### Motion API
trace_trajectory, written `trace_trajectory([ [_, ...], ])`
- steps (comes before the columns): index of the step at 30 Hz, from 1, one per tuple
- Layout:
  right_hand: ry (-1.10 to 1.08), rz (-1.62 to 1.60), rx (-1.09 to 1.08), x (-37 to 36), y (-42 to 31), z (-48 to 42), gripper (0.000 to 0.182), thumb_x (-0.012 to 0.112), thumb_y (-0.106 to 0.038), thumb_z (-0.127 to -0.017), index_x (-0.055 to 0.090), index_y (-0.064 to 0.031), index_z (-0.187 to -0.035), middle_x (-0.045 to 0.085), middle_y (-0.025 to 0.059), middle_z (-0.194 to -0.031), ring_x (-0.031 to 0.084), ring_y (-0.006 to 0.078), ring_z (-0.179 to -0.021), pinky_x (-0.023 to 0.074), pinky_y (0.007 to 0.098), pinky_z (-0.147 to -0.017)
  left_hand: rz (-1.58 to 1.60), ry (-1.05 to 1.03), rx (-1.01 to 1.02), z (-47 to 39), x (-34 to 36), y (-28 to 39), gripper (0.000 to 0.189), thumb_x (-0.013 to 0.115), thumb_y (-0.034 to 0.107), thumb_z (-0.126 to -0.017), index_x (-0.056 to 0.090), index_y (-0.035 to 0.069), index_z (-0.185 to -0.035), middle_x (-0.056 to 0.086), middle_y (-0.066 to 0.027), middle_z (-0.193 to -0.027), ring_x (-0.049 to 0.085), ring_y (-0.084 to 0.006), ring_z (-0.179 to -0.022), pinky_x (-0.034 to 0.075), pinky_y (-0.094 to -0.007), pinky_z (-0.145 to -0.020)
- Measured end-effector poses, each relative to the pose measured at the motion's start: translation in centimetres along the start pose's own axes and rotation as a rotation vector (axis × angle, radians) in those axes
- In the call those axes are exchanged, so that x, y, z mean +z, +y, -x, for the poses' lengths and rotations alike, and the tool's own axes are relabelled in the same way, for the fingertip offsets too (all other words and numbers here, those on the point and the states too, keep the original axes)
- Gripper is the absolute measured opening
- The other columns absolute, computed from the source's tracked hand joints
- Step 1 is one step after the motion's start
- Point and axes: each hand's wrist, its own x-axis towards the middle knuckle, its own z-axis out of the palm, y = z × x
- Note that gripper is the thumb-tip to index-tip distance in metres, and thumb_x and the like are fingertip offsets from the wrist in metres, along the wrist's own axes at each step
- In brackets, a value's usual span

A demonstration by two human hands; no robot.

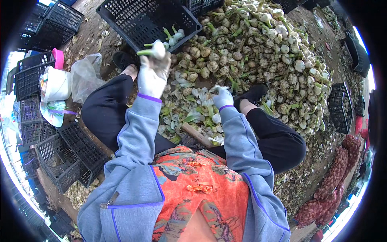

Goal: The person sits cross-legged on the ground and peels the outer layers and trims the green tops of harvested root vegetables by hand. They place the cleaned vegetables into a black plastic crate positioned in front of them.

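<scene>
My left hand [153,75], in a soiled white glove, holds a cleaned white garlic bulb [158,49] with a short green stem at its fingertips. The bulb is above the near edge of a black plastic crate [137,25]. Inside that crate lie a few more trimmed garlic bulbs [177,37]. My right hand [223,96], also gloved, is low over a litter of peeled garlic skins and leaves [193,113] between my legs. Its fingers point forward and left; whether they grip anything is unclear. Just beyond, a large heap of unpeeled garlic [251,57] spreads to the right.
Black crates [59,163] are stacked along the left. Near them are a white bucket [56,83] and a clear plastic bag [87,77]. A wooden piece [197,135] lies before my lap. Red mesh sacks [331,181] and a black crate [341,107] line the right.
</scene>
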Motion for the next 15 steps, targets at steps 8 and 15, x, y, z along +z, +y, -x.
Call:
trace_trajectory([
  [8,-0.303,0.295,-0.268,13.1,-4.8,-5.5,0.044,0.057,-0.015,-0.077,0.055,-0.0221,-0.120,0.053,0.0155,-0.121,0.053,0.0326,-0.111,0.0437,0.0400,-0.093,-0.158,0.307,-0.072,-0.2,-6.8,0.4,0.014,0.055,0.024,-0.091,0.055,0.011,-0.096,0.061,-0.0060,-0.090,0.060,-0.0242,-0.081,0.051,-0.0414,-0.074],
  [15,-0.245,-0.034,-0.015,10.4,-4.9,-4.9,0.039,0.052,-0.014,-0.085,0.053,-0.0166,-0.124,0.060,0.0176,-0.110,0.056,0.0339,-0.106,0.0453,0.0401,-0.089,-0.601,0.510,0.000,1.7,-9.2,-2.9,0.045,0.064,0.010,-0.083,0.045,0.010,-0.124,0.055,-0.0042,-0.105,0.057,-0.0159,-0.088,0.048,-0.0305,-0.072],
])
